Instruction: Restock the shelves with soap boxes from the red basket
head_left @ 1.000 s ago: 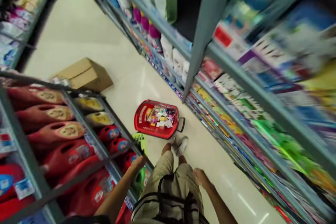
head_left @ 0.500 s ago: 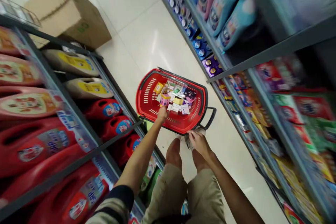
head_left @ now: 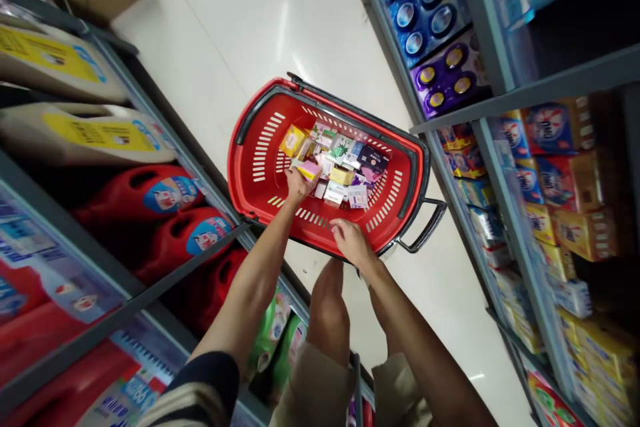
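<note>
At the basket's near edge, the right hand reaches in half open, nothing seen in it. Farther in, left of the middle, the pink box could slip onto the loose boxes, as the left hand seems to pinch only its end, forearm slanting over the near edge, knuckles up

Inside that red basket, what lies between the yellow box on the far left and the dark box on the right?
The head view shows green-and-white boxes and a pale bluish box between the yellow box and the dark box.
</note>
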`<state>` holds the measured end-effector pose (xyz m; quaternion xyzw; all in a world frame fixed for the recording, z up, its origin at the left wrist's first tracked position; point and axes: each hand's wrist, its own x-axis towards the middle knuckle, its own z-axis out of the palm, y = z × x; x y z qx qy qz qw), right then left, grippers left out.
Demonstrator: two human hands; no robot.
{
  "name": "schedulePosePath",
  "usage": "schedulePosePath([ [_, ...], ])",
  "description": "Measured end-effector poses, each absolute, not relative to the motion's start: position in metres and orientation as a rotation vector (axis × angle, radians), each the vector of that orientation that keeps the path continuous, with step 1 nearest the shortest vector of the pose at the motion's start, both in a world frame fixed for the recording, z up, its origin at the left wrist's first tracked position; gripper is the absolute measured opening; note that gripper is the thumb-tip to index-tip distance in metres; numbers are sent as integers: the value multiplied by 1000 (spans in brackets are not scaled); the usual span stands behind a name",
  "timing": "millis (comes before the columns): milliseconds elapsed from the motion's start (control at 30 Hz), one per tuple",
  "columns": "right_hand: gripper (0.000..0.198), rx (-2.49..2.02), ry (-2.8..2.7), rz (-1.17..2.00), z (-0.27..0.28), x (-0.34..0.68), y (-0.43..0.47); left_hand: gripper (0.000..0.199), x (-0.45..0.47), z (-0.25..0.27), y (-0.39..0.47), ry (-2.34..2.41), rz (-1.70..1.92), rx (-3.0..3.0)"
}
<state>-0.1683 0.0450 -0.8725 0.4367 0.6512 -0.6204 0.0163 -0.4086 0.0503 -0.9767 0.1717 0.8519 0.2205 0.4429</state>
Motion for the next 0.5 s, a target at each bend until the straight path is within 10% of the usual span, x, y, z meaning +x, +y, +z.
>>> schedulePosePath([
  [200,46,1548,1938,-1939,-784,-145,56,66,-388,-814,37,1784,682,508],
  [333,77,1649,1754,-2269,-649,-131,59,65,-370,-644,29,1384,667,645],
  [500,65,1604,1456,-2693,-470,-92,32,55,-330,-467,12,954,487,799],
])
